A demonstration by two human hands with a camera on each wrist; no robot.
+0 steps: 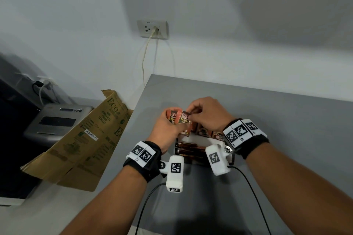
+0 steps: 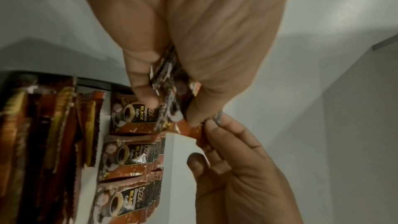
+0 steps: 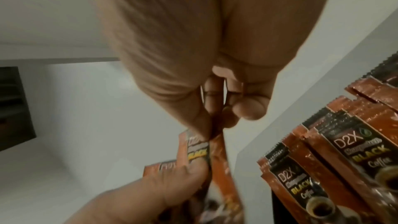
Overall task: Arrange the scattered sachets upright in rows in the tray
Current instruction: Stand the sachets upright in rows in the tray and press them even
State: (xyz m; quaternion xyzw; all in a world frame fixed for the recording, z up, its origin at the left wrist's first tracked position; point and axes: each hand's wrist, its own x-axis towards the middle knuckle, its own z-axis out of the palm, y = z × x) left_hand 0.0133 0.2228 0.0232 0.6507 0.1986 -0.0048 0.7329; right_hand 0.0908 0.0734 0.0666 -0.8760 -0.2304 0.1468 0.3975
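a pale grey wall (image 1: 210,15) fills the view beyond the grips, soft shadows across its right part. a double wall socket (image 1: 152,29) sits on it above the grips, a cream cord (image 1: 145,57) hanging down from it. the grey bench (image 1: 267,105) spreads beneath. left of the grips a flattened cardboard box (image 1: 82,139) leans at the bench edge, a silver appliance (image 1: 57,120) beyond it.

Dim, even indoor light in head view, soft shadows across wall (image 1: 248,15) and under forearms on counter (image 1: 286,112). Strong wide-angle bending at edges. Wrist views noisy, smeared with motion blur; sachets (image 3: 336,159) readable up close, pale glare on wall (image 2: 344,11).
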